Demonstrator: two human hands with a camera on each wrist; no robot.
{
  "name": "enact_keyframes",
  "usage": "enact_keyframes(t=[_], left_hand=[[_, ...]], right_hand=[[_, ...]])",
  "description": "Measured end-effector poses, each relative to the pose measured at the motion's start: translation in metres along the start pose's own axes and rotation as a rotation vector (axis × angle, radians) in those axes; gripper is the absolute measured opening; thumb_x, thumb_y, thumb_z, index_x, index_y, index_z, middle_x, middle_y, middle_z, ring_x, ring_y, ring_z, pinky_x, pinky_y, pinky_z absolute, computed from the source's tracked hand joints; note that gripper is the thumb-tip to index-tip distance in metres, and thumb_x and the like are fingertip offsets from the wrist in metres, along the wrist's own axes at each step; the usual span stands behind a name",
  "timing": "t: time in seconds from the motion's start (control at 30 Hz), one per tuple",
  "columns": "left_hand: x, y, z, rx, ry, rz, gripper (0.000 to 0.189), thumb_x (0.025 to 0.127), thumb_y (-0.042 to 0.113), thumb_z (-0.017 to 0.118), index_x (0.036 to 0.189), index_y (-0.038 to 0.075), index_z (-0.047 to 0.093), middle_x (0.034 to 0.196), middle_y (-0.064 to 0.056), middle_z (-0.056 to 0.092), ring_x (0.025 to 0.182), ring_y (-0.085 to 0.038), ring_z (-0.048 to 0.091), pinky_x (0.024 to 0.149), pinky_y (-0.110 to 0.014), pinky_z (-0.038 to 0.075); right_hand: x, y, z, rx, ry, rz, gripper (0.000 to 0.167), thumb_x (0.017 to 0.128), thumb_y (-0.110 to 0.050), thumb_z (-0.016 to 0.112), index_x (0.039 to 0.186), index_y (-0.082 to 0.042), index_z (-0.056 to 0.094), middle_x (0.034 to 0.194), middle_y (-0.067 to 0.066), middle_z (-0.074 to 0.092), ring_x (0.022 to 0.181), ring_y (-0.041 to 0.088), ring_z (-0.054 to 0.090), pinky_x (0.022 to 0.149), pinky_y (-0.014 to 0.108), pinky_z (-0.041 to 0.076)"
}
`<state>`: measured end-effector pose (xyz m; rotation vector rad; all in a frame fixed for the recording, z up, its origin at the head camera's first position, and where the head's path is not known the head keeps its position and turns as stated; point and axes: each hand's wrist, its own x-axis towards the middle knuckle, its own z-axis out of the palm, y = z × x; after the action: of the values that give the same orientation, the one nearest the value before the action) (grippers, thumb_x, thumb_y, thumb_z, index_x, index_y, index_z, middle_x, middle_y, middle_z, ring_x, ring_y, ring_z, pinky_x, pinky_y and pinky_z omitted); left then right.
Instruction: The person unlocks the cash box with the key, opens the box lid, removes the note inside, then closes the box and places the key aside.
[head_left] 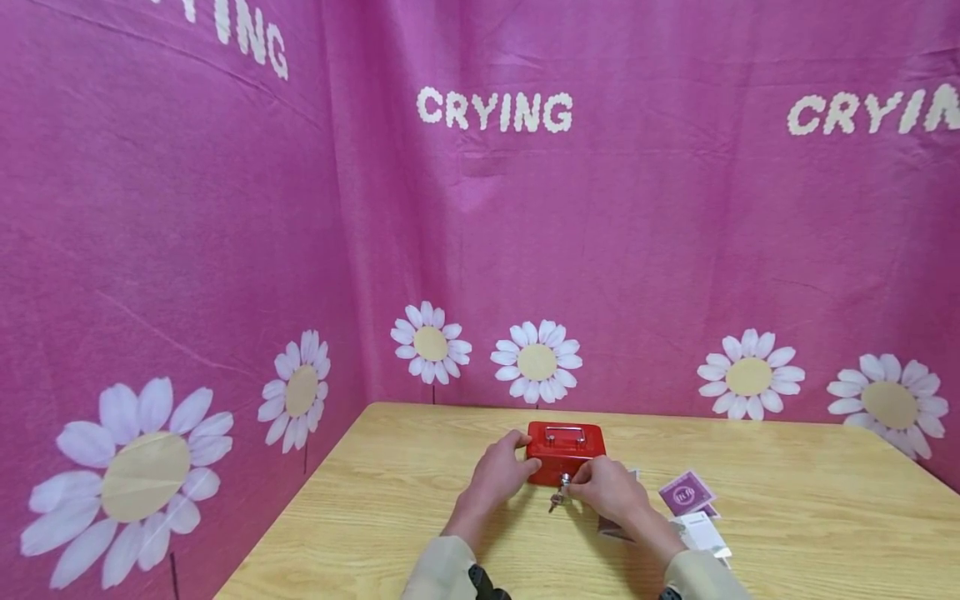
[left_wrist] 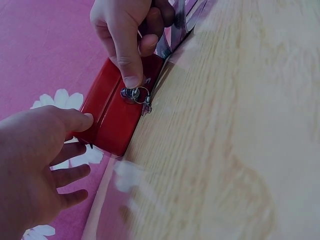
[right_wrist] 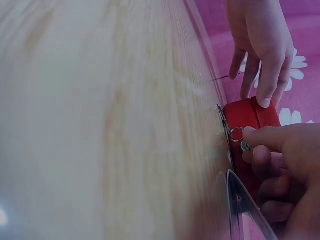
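A small red cash box (head_left: pixel 545 468) with a silver handle on its lid stands on the table, its lid down. At its front, a key (right_wrist: pixel 245 145) sits at the lock (left_wrist: pixel 129 93), with a key ring (right_wrist: pixel 237 134) and more keys hanging from it. My right hand (head_left: pixel 611 487) pinches the key between thumb and forefinger. My left hand (head_left: pixel 497 473) rests against the box's left end, thumb at the front corner. Its other fingers (left_wrist: pixel 72 173) are spread, fairly straight, beside the box.
Purple printed notes (head_left: pixel 686 493) and a pale card-like paper (head_left: pixel 701 532) lie on the wooden table (head_left: pixel 390 483) to the right of the box. Another dark paper lies partly under my right forearm. A pink flowered cloth (head_left: pixel 480 250) hangs behind and to the left.
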<state>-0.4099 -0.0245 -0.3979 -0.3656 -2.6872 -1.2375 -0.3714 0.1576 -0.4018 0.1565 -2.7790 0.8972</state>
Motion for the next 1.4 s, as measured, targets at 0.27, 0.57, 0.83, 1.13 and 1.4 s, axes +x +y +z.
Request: enact_keyframes(t=[0.27,0.57,0.83,1.13,1.4], left_hand=[[-0.002,0.0,0.002,-0.012,0.014,0.002,0.034,0.092,0.022,0.069,0.124,0.012,0.063,0.128,-0.006,0.067,0.119,-0.027,0.061,0.102,-0.049,0.048],[-0.007,0.001,0.002,-0.037,0.037,-0.002,0.034,0.092,0.021,0.069,0.123,0.011,0.063,0.131,-0.009,0.066,0.124,-0.029,0.059,0.102,-0.051,0.049],[-0.006,0.002,0.001,-0.039,0.045,0.006,0.033,0.092,0.021,0.069,0.123,0.011,0.063,0.13,-0.009,0.065,0.119,-0.029,0.061,0.099,-0.051,0.05],[-0.006,0.0,0.001,-0.059,0.042,0.006,0.032,0.092,0.02,0.069,0.122,0.011,0.064,0.131,-0.01,0.066,0.12,-0.031,0.061,0.1,-0.052,0.05],[-0.005,-0.001,0.002,-0.068,0.034,-0.002,0.032,0.092,0.022,0.069,0.122,0.012,0.063,0.131,-0.008,0.065,0.121,-0.032,0.06,0.1,-0.052,0.05]], right_hand=[[0.0,0.002,0.004,0.047,-0.009,0.001,0.012,0.08,-0.022,0.078,0.073,-0.014,0.07,0.058,-0.003,0.06,0.054,0.01,0.053,0.05,0.024,0.036],[0.0,0.001,0.005,0.057,0.004,0.009,0.014,0.078,-0.021,0.08,0.072,-0.014,0.069,0.061,-0.003,0.058,0.057,0.012,0.05,0.051,0.025,0.036],[0.001,-0.003,0.006,0.071,0.046,-0.031,0.015,0.076,-0.017,0.081,0.07,-0.016,0.067,0.06,-0.005,0.057,0.055,0.01,0.048,0.049,0.025,0.034],[0.002,-0.003,0.009,0.136,0.038,-0.064,0.012,0.075,-0.01,0.08,0.075,-0.012,0.068,0.063,-0.003,0.058,0.058,0.011,0.05,0.051,0.023,0.038],[-0.001,0.007,0.004,0.209,-0.056,-0.043,0.021,0.088,-0.023,0.074,0.074,-0.008,0.07,0.055,-0.004,0.055,0.051,0.008,0.047,0.049,0.023,0.036]])
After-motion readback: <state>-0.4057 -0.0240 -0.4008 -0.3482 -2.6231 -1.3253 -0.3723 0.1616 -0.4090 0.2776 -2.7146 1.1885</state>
